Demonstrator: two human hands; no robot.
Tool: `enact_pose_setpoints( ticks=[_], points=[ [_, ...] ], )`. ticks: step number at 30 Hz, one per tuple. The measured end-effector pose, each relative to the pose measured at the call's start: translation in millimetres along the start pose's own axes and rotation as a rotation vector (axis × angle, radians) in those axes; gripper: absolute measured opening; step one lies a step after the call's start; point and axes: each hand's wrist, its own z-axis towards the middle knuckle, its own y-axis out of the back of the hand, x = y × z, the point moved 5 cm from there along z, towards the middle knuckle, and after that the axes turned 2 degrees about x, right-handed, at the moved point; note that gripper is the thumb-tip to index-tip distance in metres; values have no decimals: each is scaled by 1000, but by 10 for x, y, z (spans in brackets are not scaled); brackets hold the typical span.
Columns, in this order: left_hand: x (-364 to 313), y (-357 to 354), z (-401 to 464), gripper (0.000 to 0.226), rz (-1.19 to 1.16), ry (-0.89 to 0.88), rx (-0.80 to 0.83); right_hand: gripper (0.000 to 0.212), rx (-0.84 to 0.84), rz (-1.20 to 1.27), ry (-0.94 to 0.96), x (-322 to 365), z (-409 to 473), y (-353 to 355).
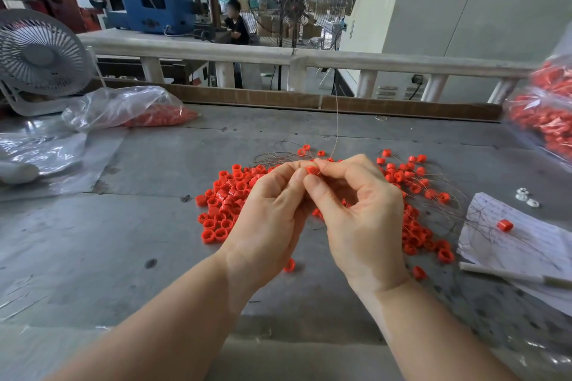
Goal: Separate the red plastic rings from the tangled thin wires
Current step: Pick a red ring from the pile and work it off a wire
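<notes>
Head view: your left hand (272,210) and right hand (362,219) fingers pinch one red ring (312,170), a thin wire (335,120) rising from it.

Bright, even daylight, soft shadows, sharp centre (edges bowed and blurred by the wide lens).

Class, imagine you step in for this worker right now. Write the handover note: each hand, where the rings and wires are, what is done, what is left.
Left hand: fingertips pinch a red ring held above the table.
Right hand: fingertips pinch a thin wire that rises from that ring.
Done: a pile of loose rings lies left of the hands, apparently wire-free.
Left: the rings on tangled wires to the right, and one stray ring on the paper sheet.
</notes>
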Motion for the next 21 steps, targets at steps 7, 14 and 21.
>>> enact_pose_setpoints(
  ticks=[7, 14, 21],
  points=[
    [8, 114, 15, 19, 224, -22, -43, 15, 80, 75, -145, -113, 19, -38],
    [24, 334, 79, 26, 333, 50, -242, 11, 78, -29, -188, -246, 41, -4],
    [54, 467, 91, 8, 260, 117, -332, 30, 271, -126, 55, -143, 36, -99]
  ],
)
